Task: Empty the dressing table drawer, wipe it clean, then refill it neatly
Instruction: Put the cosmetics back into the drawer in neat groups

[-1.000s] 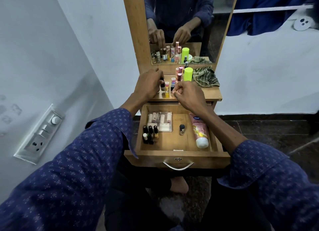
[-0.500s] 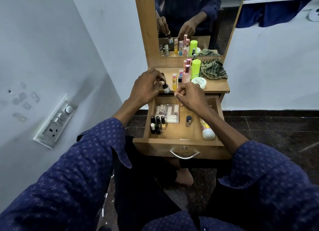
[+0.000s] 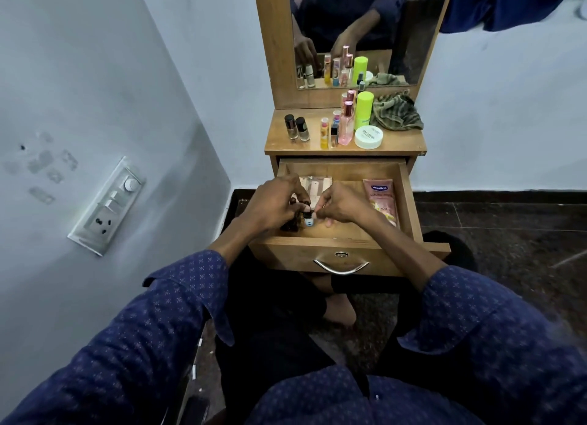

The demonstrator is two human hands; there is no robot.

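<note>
Over the open wooden drawer [image 3: 409, 202], the left hand [image 3: 270, 207] gripped a small bottle [image 3: 308, 221] while the right hand [image 3: 344, 202], fingers curled, touched it.

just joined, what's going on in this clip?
A person sits at a small dressing table with its drawer pulled open. Both hands are inside it: the left hand holds a small bottle among the dark nail polish bottles, and the right hand is curled just beside it. A pink tube lies in the drawer. More bottles, a white jar and a cloth sit on top.
</note>
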